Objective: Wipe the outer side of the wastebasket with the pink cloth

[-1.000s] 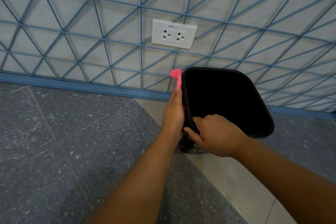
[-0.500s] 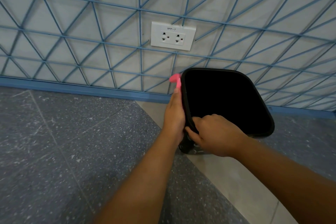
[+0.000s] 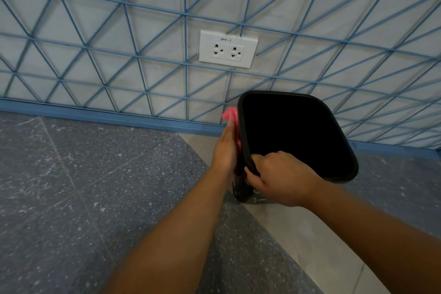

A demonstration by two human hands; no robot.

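Observation:
A black bin (image 3: 334,175) with a dark open mouth stands on the floor near the wall. My right hand (image 3: 279,178) grips its near rim, fingers curled over the edge. My left hand (image 3: 225,150) lies flat against the bin's left outer side and presses a pink cloth (image 3: 231,116) onto it. The cloth's top sticks out above my fingertips; most of it is hidden between palm and bin.
A wall with a blue line pattern rises behind the bin, with a white double socket (image 3: 228,49) above it. A blue skirting strip (image 3: 95,116) runs along the base. The floor is dark speckled tile (image 3: 83,186) with a lighter band (image 3: 298,229) under the bin.
My left hand with the pink cloth has slid slightly down the bin's side, so less cloth shows above the fingertips. My right hand keeps its grip on the rim.

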